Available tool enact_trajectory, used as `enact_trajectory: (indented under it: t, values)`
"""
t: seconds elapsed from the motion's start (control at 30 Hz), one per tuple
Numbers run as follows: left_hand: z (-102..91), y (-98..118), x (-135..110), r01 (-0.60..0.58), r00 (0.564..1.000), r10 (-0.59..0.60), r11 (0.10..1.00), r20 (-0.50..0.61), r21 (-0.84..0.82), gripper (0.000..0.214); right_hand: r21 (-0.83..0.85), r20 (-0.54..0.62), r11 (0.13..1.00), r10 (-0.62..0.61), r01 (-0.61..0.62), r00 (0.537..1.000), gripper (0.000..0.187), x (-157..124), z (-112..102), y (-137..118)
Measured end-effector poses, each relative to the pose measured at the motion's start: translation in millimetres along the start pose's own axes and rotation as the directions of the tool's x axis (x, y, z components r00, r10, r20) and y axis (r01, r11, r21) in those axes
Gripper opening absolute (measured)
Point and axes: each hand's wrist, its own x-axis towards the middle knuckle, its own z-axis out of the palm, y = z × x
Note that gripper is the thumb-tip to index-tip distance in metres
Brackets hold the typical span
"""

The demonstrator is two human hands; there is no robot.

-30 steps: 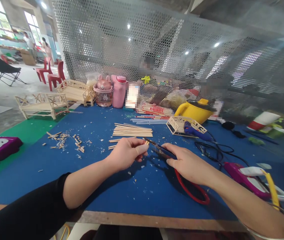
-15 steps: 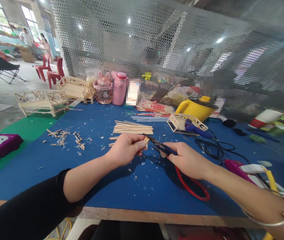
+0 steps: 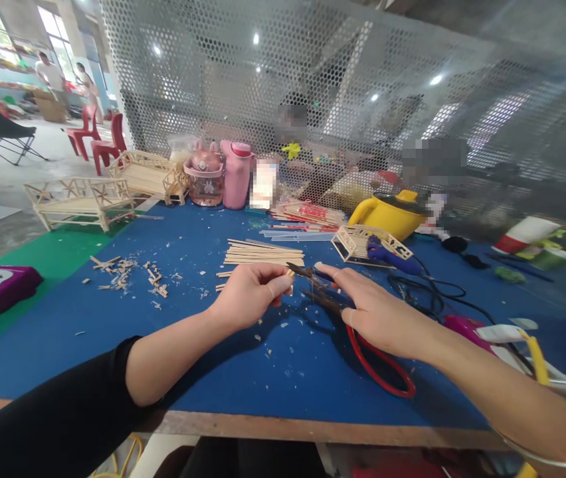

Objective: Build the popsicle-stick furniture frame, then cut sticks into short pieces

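Short wooden stick pieces (image 3: 290, 273) are pinched between the thumb and fingers of my left hand (image 3: 250, 295), above the mat. My right hand (image 3: 380, 309) holds a pair of scissors (image 3: 330, 303) with red loop handles, its index finger stretched forward. The scissor blades are spread apart, and the upper blade's tip lies at the stick pieces. Just behind my left hand, a row of long wooden sticks (image 3: 266, 252) lies on the mat. A pile of cut stick bits (image 3: 121, 272) is to the left.
Two wooden model beds (image 3: 81, 202) stand at the back left. A pink bottle (image 3: 236, 176), a yellow pot (image 3: 392, 216) and a small wooden frame (image 3: 353, 245) with a blue glue gun (image 3: 387, 255) line the back. Black cable (image 3: 422, 295) curls at right.
The scissor blades have opened wider. My right hand's fingers have loosened and stretched forward, while my left hand stays nearly in place with the stick pieces.
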Motion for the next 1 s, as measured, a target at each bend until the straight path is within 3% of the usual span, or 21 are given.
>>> enact_trajectory:
  t: [0.1,0.23,0.33,0.4,0.47,0.53,0.67,0.9,0.97,1.0]
  values:
    - [-5.3,-0.4,4.7,0.028,0.999,-0.029,0.999,-0.038,-0.026,0.023,0.057,-0.084,0.997,0.048,-0.043,0.995,0.057,3.7,0.7,4.2]
    - [-28.0,-4.6,18.1,0.097,0.969,-0.092,0.995,-0.231,0.010,0.027,0.155,-0.149,0.979,0.158,-0.135,0.976,0.025,7.2,2.8,15.0]
    - [-43.1,-9.6,24.0,0.128,0.948,-0.034,0.951,-0.316,0.281,0.028,0.174,-0.151,0.974,0.169,-0.142,0.974,0.014,8.4,8.5,16.7]
    - [-44.0,-12.0,23.4,0.069,0.965,0.088,0.825,-0.248,0.561,0.025,0.216,-0.182,0.965,0.193,-0.152,0.964,0.011,13.2,11.5,15.0]
    - [-37.0,-13.3,21.1,-0.034,0.983,0.159,0.640,-0.089,0.767,0.025,0.281,-0.214,0.946,0.224,-0.160,0.951,0.010,22.6,12.4,13.3]
    - [-25.6,-14.3,20.0,-0.100,0.989,0.140,0.475,0.037,0.874,0.028,0.347,-0.247,0.926,0.245,-0.150,0.938,0.010,33.9,12.5,13.4]
    - [-6.8,-16.2,24.8,-0.084,0.996,0.044,0.267,0.075,0.960,0.033,0.429,-0.324,0.899,0.247,-0.091,0.913,0.013,45.5,18.8,18.3]
    - [6.0,-11.6,27.9,-0.112,0.991,-0.056,0.122,0.120,0.986,0.027,0.492,-0.339,0.870,0.231,-0.038,0.912,0.014,26.8,29.5,22.2]
    - [8.0,-8.5,25.9,-0.100,0.994,-0.027,0.156,0.106,0.983,0.025,0.514,-0.355,0.857,0.237,-0.023,0.904,0.014,24.3,28.2,20.5]
    - [8.8,-6.6,24.7,-0.074,0.997,0.000,0.232,0.076,0.970,0.023,0.527,-0.364,0.850,0.243,-0.016,0.899,0.014,23.8,27.5,19.2]
